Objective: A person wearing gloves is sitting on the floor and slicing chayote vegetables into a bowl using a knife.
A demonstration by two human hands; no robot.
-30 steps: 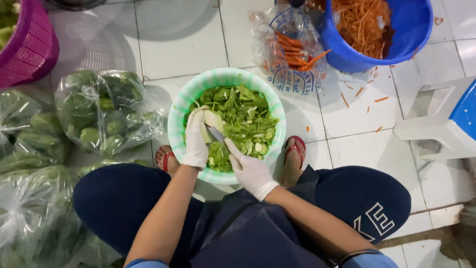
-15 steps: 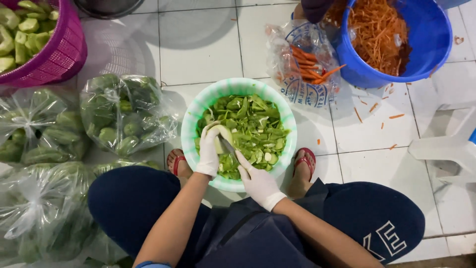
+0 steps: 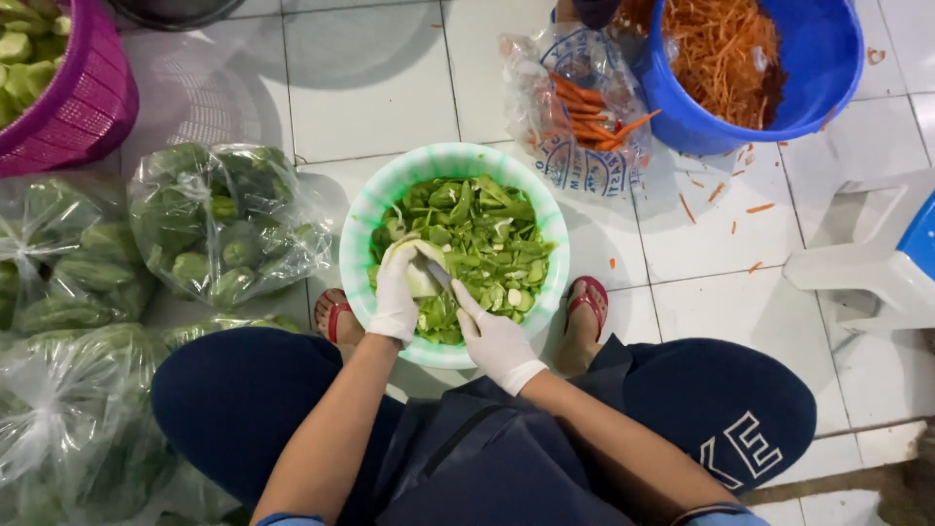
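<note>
Pale green gourd (image 3: 421,276) gripped in gloved left hand (image 3: 397,292) over bowl (image 3: 358,239); right hand (image 3: 495,336) closed on knife (image 3: 438,276), blade mostly hidden. Bowl full of green slices (image 3: 487,234). Veg bags (image 3: 224,224) at left, pink basket (image 3: 83,107) cut off.

White tiled floor (image 3: 390,88) fills the view, glossy square tiles with dark grout lines, lit evenly from above with soft shadows. Take the blue tub (image 3: 818,68) at the top right as the marker: orange shreds lie scattered on the tiles just below it. Further below and to its right stands a white plastic stool (image 3: 867,263) with a blue seat, cut off by the frame edge. Far across to the tub's left, a purple basket (image 3: 83,107); beside that, possibly a clear lid, hard to tell.
</note>
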